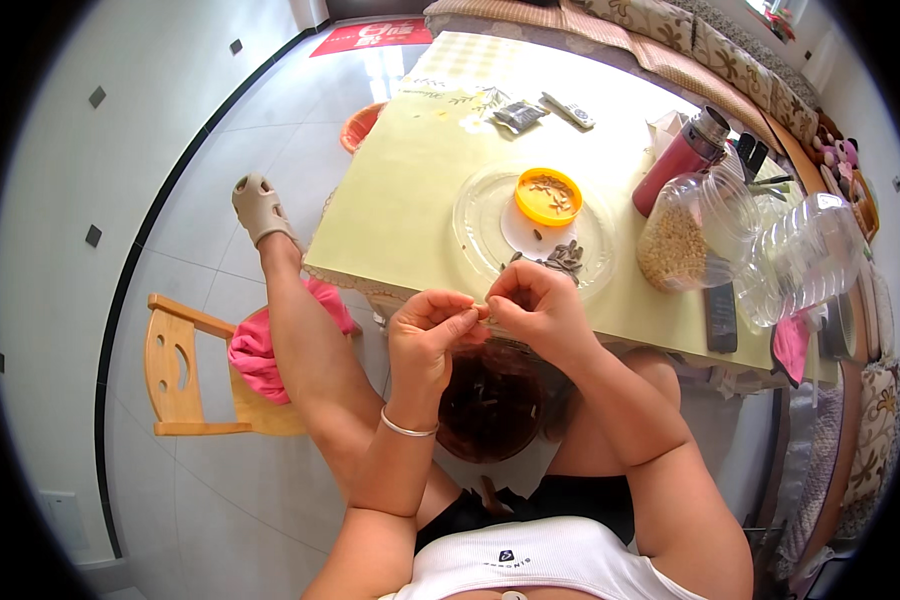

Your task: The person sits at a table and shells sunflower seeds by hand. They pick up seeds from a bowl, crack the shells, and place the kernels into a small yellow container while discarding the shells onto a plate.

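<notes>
My left hand and my right hand meet at the near edge of the table, fingertips pinched together. Between them is a small pale seed, mostly covered by the fingers. Just beyond my right hand, a pile of grey striped sunflower seeds lies on a clear round plastic plate. On the same plate sits a shallow orange lid with several pale shelled kernels inside. Below my hands, between my legs, stands a dark brown bin with a few light bits in it.
At the right are a red thermos, a clear jar of pale kernels, another clear plastic jar and a black remote. A white remote and a small packet lie farther back. Left stands a small wooden chair with pink cloth.
</notes>
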Motion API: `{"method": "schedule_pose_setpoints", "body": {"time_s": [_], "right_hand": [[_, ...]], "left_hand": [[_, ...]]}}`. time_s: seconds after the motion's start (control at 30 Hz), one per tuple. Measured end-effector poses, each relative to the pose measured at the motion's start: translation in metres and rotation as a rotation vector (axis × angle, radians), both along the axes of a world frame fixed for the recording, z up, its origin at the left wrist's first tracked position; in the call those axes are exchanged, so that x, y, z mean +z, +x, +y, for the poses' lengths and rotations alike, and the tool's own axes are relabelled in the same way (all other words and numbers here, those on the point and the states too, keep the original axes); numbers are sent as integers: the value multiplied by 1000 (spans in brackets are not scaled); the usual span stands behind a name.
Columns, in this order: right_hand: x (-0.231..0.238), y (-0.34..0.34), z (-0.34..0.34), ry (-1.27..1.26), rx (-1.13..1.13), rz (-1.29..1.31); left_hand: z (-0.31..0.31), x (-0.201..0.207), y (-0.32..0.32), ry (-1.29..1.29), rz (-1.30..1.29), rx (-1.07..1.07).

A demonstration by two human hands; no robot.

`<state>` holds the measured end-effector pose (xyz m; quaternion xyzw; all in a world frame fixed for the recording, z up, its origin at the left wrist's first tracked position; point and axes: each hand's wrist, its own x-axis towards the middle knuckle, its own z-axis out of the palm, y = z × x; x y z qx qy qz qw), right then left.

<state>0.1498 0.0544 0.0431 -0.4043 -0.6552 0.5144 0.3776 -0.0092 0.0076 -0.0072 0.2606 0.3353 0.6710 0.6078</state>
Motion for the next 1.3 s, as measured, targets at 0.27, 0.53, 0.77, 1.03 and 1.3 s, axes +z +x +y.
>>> {"method": "schedule_pose_setpoints", "body": {"time_s": [0.27, 0.53, 0.77, 1.03, 1.3], "right_hand": [[37, 22, -5, 200, 368, -390], [30, 13, -5, 94, 109, -250], [10, 2, -3, 153, 37, -280], [6, -3, -7, 254, -37, -273], [3, 1, 16, 342, -325, -68]], "left_hand": [[-1, 4, -8, 24, 131, 53], [-4, 10, 2, 42, 267, 32], [-5, 2, 19, 131, 580, 220], [-8, 4, 22, 146, 634, 285], [-8, 8, 8, -7, 582, -10]]}}
